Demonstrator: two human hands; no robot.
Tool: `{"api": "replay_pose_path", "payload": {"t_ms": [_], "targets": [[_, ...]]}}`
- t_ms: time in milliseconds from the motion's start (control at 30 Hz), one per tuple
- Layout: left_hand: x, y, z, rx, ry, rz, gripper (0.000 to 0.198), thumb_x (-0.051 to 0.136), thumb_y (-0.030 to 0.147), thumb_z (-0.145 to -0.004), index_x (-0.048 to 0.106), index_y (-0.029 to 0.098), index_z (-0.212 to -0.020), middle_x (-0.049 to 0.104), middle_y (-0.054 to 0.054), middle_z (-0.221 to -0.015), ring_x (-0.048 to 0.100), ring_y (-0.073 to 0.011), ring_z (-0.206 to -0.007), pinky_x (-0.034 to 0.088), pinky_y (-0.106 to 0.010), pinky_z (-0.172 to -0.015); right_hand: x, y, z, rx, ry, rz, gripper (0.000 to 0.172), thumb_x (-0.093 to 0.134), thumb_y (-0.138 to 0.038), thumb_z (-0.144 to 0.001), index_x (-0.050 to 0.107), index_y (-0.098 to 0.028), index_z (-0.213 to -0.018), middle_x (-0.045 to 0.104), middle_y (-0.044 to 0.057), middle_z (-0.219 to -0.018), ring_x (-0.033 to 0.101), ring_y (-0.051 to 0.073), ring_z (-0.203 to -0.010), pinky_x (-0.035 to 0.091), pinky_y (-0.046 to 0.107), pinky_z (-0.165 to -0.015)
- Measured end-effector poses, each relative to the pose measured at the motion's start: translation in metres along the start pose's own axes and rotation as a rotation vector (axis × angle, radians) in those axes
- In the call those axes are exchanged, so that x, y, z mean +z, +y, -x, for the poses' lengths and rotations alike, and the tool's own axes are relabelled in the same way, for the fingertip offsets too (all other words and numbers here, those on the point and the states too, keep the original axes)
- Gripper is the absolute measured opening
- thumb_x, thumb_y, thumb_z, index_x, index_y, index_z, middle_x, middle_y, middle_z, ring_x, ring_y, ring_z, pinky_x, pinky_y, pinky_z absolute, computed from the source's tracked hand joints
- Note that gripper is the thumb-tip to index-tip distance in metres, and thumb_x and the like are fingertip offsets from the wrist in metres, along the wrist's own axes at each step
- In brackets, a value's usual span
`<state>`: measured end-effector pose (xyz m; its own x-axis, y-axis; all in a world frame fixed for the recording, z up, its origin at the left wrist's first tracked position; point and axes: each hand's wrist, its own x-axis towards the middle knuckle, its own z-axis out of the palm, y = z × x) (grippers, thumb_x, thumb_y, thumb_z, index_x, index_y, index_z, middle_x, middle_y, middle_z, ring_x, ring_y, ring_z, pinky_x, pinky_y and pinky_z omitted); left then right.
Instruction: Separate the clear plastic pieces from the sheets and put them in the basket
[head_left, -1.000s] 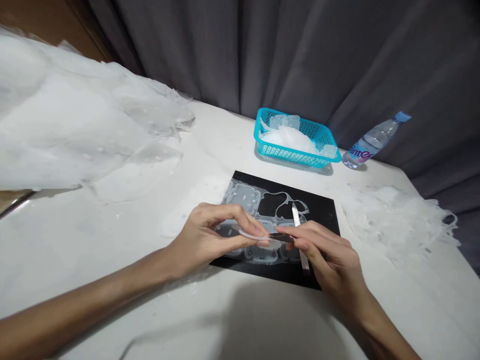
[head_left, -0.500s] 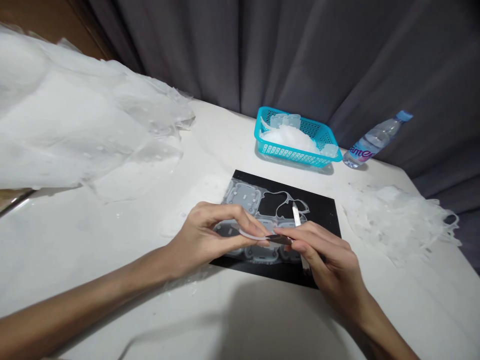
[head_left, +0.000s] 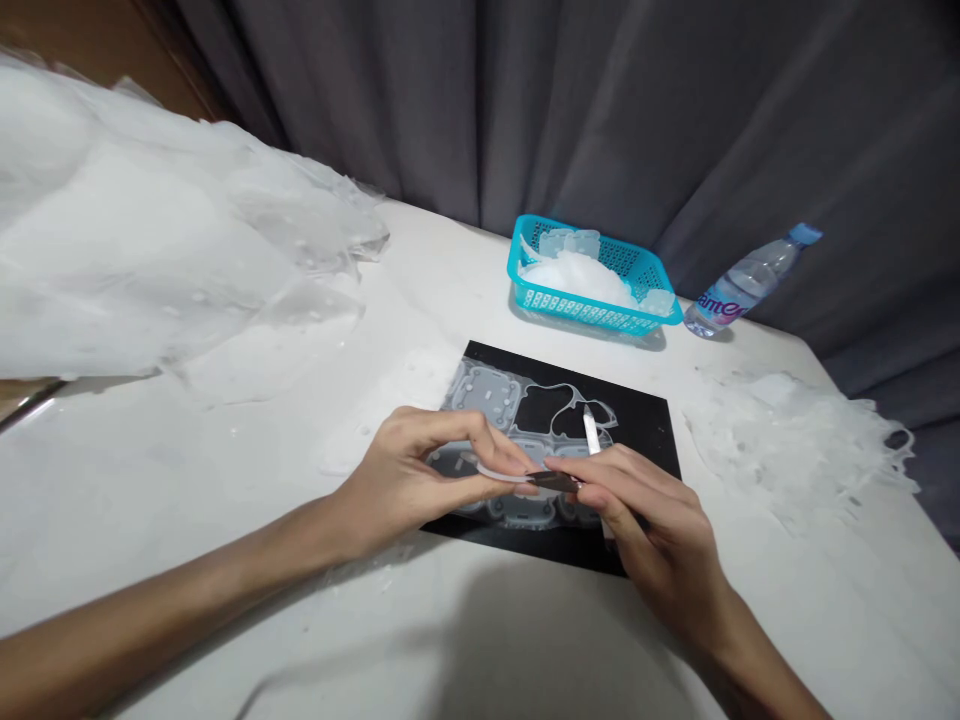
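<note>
My left hand (head_left: 442, 460) pinches a thin, translucent white silicone piece (head_left: 499, 475) between thumb and fingers. Closed around a pair of dark metal tweezers (head_left: 553, 481), my right hand (head_left: 652, 510) holds their pointed tip against the piece's right edge. Below both hands lies a black mat (head_left: 645, 400). On it rests a translucent silicone sheet (head_left: 486, 395) of moulded rounded-square parts, with cut-out outlines at its upper right. A white pen-like tool (head_left: 592, 430) with a pointed tip lies across the mat, partly hidden by my right hand.
A blue basket (head_left: 592, 309) with translucent pieces stands at the back, with a water bottle (head_left: 750, 285) beside it. A heap of white scraps (head_left: 802, 450) lies on the right. Large stacked translucent sheets (head_left: 150, 230) fill the left. A grey curtain (head_left: 600, 120) hangs behind the table.
My right hand and the tweezers have shifted very slightly left against the silicone piece. My left hand keeps nearly the same pinch.
</note>
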<state>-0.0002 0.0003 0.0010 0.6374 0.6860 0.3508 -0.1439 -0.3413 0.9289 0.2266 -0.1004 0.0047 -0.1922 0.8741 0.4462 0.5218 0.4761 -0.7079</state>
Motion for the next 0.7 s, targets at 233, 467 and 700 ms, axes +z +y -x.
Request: {"api": "replay_pose_path", "payload": {"t_ms": [233, 467, 700], "targets": [[0.003, 0.0, -0.001, -0.023, 0.039, 0.019, 0.021, 0.085, 0.007, -0.081, 0.07, 0.02, -0.075, 0.084, -0.001, -0.087, 0.081, -0.0182, -0.08, 0.067, -0.026, -0.075, 0.002, 0.0, 0.003, -0.048, 0.03, 0.091, 0.034, 0.054, -0.006, -0.104, 0.07, -0.02, -0.131, 0.078, 0.004, -0.105, 0.068, 0.016, -0.087, 0.053, 0.032, -0.078], [0.004, 0.0, -0.001, -0.051, 0.05, 0.031, 0.021, 0.087, 0.009, -0.08, 0.071, 0.021, -0.075, 0.084, 0.001, -0.087, 0.082, -0.0182, -0.081, 0.066, -0.026, -0.076, 0.006, -0.001, 0.005, -0.026, 0.13, 0.112, 0.03, 0.055, -0.007, -0.104, 0.072, -0.021, -0.126, 0.077, 0.003, -0.102, 0.069, 0.016, -0.087, 0.053, 0.031, -0.078], [0.004, -0.001, 0.0, -0.043, 0.028, 0.073, 0.018, 0.086, 0.009, -0.083, 0.071, 0.019, -0.079, 0.084, -0.001, -0.089, 0.082, -0.0191, -0.086, 0.066, -0.027, -0.079, -0.025, 0.037, 0.002, 0.182, 0.258, 0.341, 0.024, 0.055, -0.027, -0.108, 0.078, -0.021, -0.109, 0.076, 0.005, -0.097, 0.069, 0.019, -0.085, 0.05, 0.031, -0.076]]}}
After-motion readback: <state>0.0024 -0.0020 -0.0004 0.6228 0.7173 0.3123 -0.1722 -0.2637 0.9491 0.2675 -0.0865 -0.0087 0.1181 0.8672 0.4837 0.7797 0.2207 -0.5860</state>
